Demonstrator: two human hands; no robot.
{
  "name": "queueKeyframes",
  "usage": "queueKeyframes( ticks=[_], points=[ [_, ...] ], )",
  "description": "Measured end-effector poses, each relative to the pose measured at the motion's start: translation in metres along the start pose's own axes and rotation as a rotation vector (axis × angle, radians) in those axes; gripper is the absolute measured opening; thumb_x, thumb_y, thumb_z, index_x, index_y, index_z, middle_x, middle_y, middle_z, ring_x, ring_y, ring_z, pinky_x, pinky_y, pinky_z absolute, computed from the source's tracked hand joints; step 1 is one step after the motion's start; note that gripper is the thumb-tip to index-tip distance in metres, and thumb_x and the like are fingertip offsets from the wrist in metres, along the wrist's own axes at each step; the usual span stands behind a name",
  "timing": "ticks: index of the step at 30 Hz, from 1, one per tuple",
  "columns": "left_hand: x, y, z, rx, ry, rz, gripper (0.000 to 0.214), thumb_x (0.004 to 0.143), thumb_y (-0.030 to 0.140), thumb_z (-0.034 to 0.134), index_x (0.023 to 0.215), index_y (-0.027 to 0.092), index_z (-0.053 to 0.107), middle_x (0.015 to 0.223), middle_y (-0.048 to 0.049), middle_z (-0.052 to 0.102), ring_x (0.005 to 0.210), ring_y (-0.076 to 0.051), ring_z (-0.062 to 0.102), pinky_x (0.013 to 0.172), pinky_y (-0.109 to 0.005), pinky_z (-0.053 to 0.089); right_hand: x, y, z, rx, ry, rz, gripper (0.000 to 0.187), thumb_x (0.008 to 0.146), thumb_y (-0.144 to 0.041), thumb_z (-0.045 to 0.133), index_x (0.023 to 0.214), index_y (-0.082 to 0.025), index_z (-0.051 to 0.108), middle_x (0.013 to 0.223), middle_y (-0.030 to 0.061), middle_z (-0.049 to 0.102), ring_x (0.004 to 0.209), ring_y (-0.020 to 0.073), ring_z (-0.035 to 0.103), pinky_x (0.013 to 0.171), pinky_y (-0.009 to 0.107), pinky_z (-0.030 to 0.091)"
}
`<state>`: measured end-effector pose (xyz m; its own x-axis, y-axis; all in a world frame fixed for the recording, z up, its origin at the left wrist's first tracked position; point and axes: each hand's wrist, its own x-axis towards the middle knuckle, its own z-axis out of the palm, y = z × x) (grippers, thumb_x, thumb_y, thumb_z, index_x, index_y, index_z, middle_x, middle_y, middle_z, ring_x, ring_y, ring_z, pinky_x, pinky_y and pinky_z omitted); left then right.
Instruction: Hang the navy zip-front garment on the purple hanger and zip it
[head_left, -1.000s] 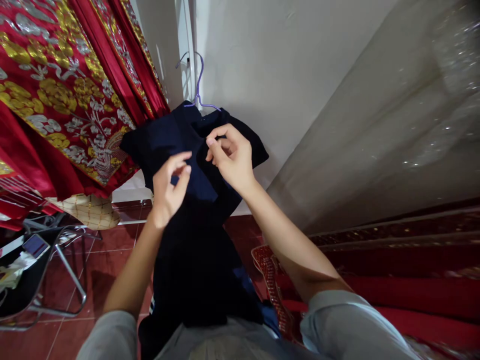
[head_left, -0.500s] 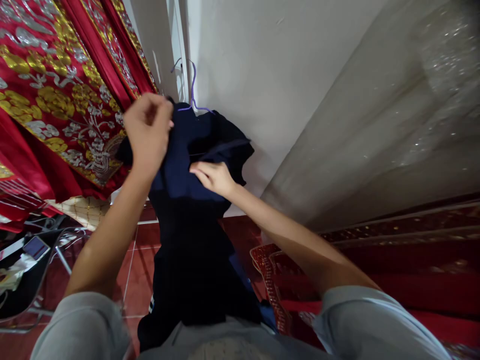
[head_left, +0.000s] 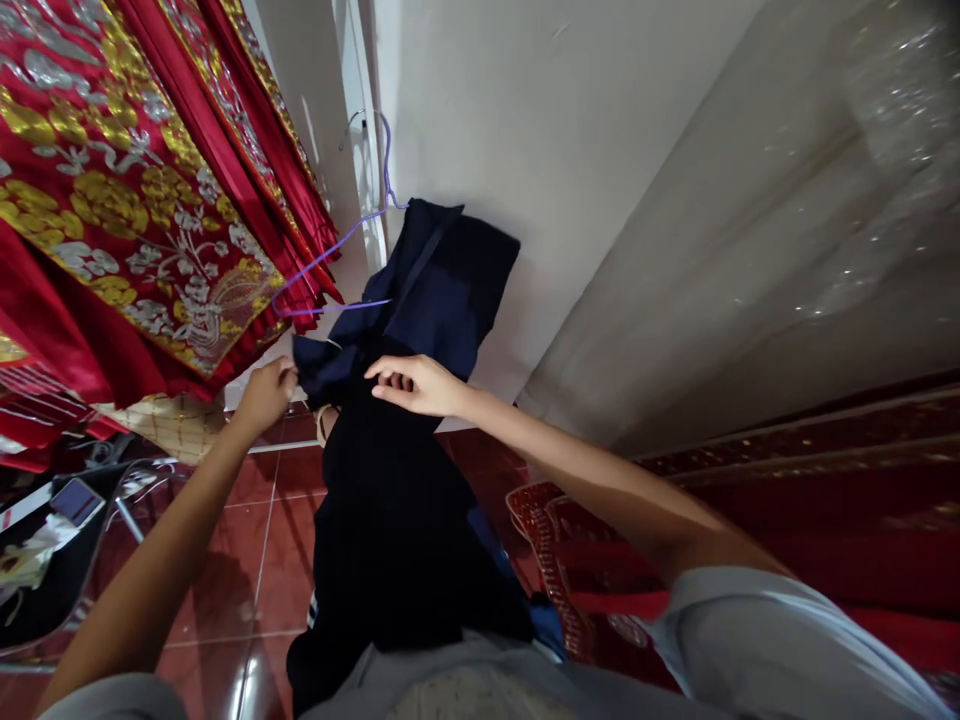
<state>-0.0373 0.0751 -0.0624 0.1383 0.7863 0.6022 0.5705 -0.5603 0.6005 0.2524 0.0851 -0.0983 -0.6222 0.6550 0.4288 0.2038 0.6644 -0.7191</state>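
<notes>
A dark navy garment (head_left: 420,320) hangs half off a thin purple wire hanger (head_left: 341,245) hooked on the wall ahead of me. The hanger's left arm sticks out bare. My left hand (head_left: 266,393) is closed on the garment's left edge, below that bare arm. My right hand (head_left: 416,383) pinches the cloth at the garment's middle, fingers curled. The lower part of the garment (head_left: 397,540) drops dark down toward my lap.
Red cloth with gold and silver embroidery (head_left: 127,190) hangs at the left. A metal-framed chair (head_left: 67,560) with a phone and papers stands on the red tile floor at lower left. Red patterned carpet (head_left: 675,520) lies at right, below a pale curtain (head_left: 787,250).
My left hand dropped from the garment's top left shoulder to its lower left edge. The left side of the garment slid off the hanger, and the hanger's left arm now shows bare.
</notes>
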Motion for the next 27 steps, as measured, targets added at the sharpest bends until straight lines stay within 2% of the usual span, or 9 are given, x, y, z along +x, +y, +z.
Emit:
queueKeyframes(
  ticks=[3, 7, 9, 12, 16, 19, 22, 24, 27],
  points=[
    [-0.012, 0.0, 0.003, 0.037, -0.173, -0.04, 0.043, 0.095, 0.055, 0.064, 0.071, 0.019, 0.063, 0.06, 0.0015, 0.058, 0.055, -0.014, 0.052, 0.057, -0.028, 0.042, 0.012, -0.004, 0.006, 0.076, 0.153, -0.006, 0.037, 0.09, -0.043, 0.068, 0.116, -0.017, 0.064, 0.11, 0.0087, 0.069, 0.089, 0.0165, 0.066, 0.08, 0.032, 0.054],
    [-0.006, 0.049, 0.013, -0.066, -0.201, -0.042, 0.036, 0.101, 0.049, 0.055, 0.088, 0.017, 0.066, 0.075, -0.0026, 0.065, 0.069, -0.016, 0.061, 0.065, -0.029, 0.05, 0.021, -0.023, 0.012, 0.251, -0.036, -0.058, 0.051, 0.085, -0.046, 0.075, 0.124, -0.017, 0.06, 0.127, 0.0112, 0.065, 0.118, 0.0232, 0.062, 0.109, 0.043, 0.049],
    [0.002, 0.078, 0.021, -0.136, -0.189, 0.035, 0.034, 0.101, 0.049, 0.057, 0.094, 0.017, 0.067, 0.091, -0.0061, 0.071, 0.084, -0.019, 0.067, 0.079, -0.031, 0.054, 0.022, -0.036, 0.016, 0.322, -0.103, -0.079, 0.056, 0.086, -0.047, 0.075, 0.129, -0.016, 0.057, 0.13, 0.0116, 0.064, 0.121, 0.0243, 0.061, 0.112, 0.044, 0.048],
    [0.014, 0.098, 0.04, -0.269, -0.269, 0.181, 0.043, 0.105, 0.055, 0.044, 0.103, 0.019, 0.068, 0.124, -0.0118, 0.069, 0.12, -0.024, 0.064, 0.108, -0.039, 0.049, 0.018, -0.054, 0.02, 0.329, -0.016, -0.012, 0.045, 0.092, -0.046, 0.066, 0.123, -0.014, 0.061, 0.125, 0.0123, 0.067, 0.118, 0.0248, 0.063, 0.108, 0.042, 0.051],
    [0.026, 0.071, 0.083, -0.4, -0.421, 0.152, 0.069, 0.105, 0.066, 0.017, 0.11, 0.021, 0.069, 0.122, -0.0132, 0.072, 0.126, -0.025, 0.064, 0.115, -0.043, 0.045, -0.001, -0.083, 0.01, 0.118, -0.149, 0.147, 0.017, 0.094, -0.031, 0.058, 0.093, -0.015, 0.066, 0.097, 0.0099, 0.074, 0.089, 0.022, 0.067, 0.085, 0.039, 0.054],
    [0.03, 0.036, 0.12, -0.256, -0.284, 0.199, 0.066, 0.105, 0.062, 0.022, 0.089, 0.019, 0.069, 0.114, -0.0144, 0.073, 0.133, -0.027, 0.058, 0.124, -0.05, 0.033, -0.019, -0.11, -0.01, 0.007, -0.269, 0.128, 0.01, 0.091, -0.022, 0.06, 0.082, -0.018, 0.063, 0.085, 0.0061, 0.072, 0.074, 0.0176, 0.064, 0.069, 0.033, 0.049],
    [0.026, 0.013, 0.144, -0.133, -0.358, 0.188, 0.053, 0.105, 0.05, 0.033, 0.074, 0.02, 0.064, 0.101, -0.0118, 0.074, 0.131, -0.026, 0.059, 0.124, -0.049, 0.033, -0.03, -0.13, -0.036, -0.072, -0.306, 0.121, 0.022, 0.085, -0.022, 0.066, 0.068, -0.02, 0.053, 0.07, 0.0008, 0.064, 0.06, 0.0131, 0.055, 0.057, 0.031, 0.042],
    [0.019, 0.006, 0.146, -0.093, -0.461, 0.155, 0.045, 0.1, 0.047, 0.044, 0.066, 0.022, 0.059, 0.085, -0.0083, 0.072, 0.113, -0.025, 0.067, 0.117, -0.044, 0.043, -0.032, -0.133, -0.055, -0.16, -0.231, 0.132, 0.025, 0.08, -0.02, 0.067, 0.062, -0.021, 0.05, 0.062, -0.0015, 0.057, 0.054, 0.0118, 0.049, 0.052, 0.03, 0.038],
    [0.005, -0.002, 0.123, -0.048, -0.458, 0.118, 0.043, 0.095, 0.046, 0.05, 0.059, 0.022, 0.05, 0.067, -0.0046, 0.062, 0.083, -0.023, 0.067, 0.097, -0.039, 0.054, -0.024, -0.113, -0.083, -0.291, 0.091, 0.108, 0.012, 0.071, -0.009, 0.06, 0.066, -0.02, 0.059, 0.061, -0.0022, 0.056, 0.058, 0.0137, 0.053, 0.056, 0.029, 0.04]
  ],
)
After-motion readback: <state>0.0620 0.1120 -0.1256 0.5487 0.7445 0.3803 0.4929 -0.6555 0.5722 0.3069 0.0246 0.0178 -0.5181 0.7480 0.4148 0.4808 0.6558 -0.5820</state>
